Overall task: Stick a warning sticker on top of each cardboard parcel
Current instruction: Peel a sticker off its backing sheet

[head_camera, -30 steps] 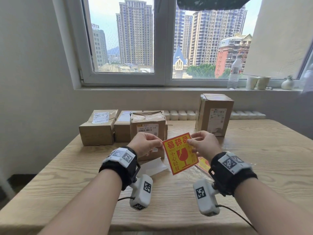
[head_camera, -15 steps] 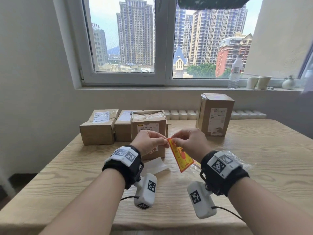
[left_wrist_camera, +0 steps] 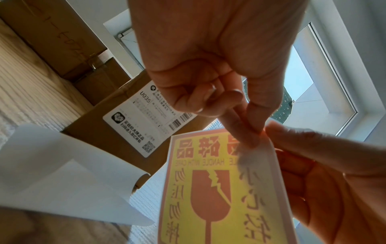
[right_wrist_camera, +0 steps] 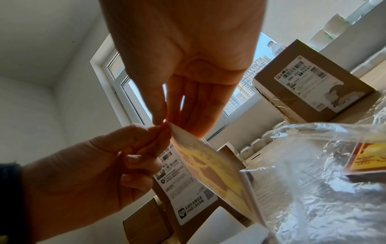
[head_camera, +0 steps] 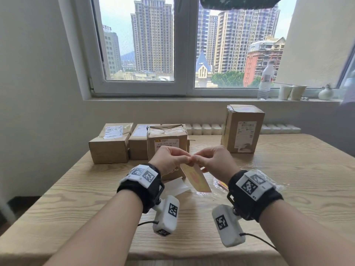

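My left hand [head_camera: 184, 159] and right hand [head_camera: 198, 159] meet in front of me, and both pinch the top corner of one warning sticker [head_camera: 196, 179]. It hangs tilted, pale back toward my head. In the left wrist view the sticker [left_wrist_camera: 219, 189] shows its yellow face with a red broken glass. Several cardboard parcels stand behind: a left one [head_camera: 110, 145], one behind it [head_camera: 138, 144], a taped front one [head_camera: 167, 139] just beyond my hands, and a tall one [head_camera: 244, 127] at the right.
A curled white backing sheet [head_camera: 178, 187] lies on the wooden table [head_camera: 297, 179] under my left hand. A clear plastic bag [right_wrist_camera: 323, 189] with more stickers [right_wrist_camera: 367, 161] lies under my right wrist. A bottle [head_camera: 266, 81] and cups [head_camera: 292, 92] stand on the windowsill.
The hands have come together from the sticker's two sides to its top corner. The sticker has swung round from facing me to showing its pale back.
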Demonstrator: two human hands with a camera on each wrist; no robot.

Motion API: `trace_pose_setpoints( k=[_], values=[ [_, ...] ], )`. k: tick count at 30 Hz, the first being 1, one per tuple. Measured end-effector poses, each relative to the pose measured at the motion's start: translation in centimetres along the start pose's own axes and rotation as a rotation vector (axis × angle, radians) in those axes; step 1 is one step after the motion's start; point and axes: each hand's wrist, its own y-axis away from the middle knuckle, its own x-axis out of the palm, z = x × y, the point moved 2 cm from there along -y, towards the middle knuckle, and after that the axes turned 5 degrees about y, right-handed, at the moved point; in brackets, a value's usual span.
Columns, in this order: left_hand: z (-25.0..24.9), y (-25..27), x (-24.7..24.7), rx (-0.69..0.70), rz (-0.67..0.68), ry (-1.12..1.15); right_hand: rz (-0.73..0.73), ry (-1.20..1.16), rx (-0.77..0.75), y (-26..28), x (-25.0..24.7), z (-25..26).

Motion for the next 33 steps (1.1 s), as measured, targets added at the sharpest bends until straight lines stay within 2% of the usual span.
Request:
trace_pose_setpoints(
  k=[23,33],
  values=[
    [-0.86,0.24,0.75,-0.011,0.040,0.073,-0.059,-0.049,0.088,0.15,-0.69,-0.01],
    [-0.32,0.71,0.09,-0.069,-0.027,0.129,-0.099,-0.195,0.210,0.59,-0.80,-0.15]
  ],
)
